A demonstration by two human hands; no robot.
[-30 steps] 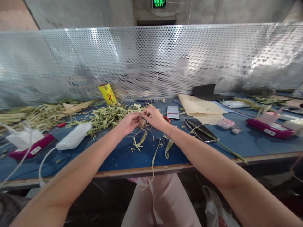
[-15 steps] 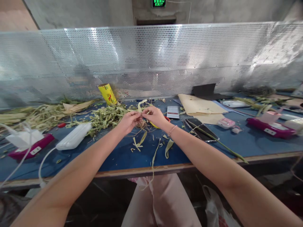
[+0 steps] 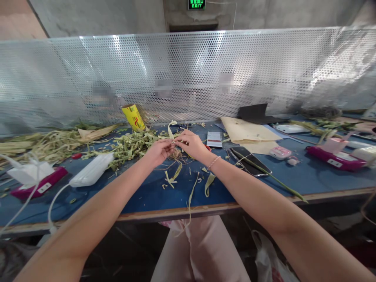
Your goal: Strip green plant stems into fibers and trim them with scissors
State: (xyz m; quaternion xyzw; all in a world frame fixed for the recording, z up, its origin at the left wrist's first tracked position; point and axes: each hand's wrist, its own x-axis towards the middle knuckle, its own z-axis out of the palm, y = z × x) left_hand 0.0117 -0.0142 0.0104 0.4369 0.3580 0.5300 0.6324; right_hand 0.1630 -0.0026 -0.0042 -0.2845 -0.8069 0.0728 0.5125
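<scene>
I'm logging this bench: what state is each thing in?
Left hand: pinching pale strip
Right hand: at the strip, grip unclear
Pale strip: upper end curled over
Yellow container: tilted
Exit sign: lit
Black phone: screen dark, stalk across it
White device: cable attached

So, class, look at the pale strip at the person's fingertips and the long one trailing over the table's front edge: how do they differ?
The held strip is at the fingertips of the left hand and right hand; no hand touches the trailing strip.
The held strip curls upward, while the trailing strip drops over the table edge.
The trailing strip shows more length than the held strip.
Both are pale green.
</scene>
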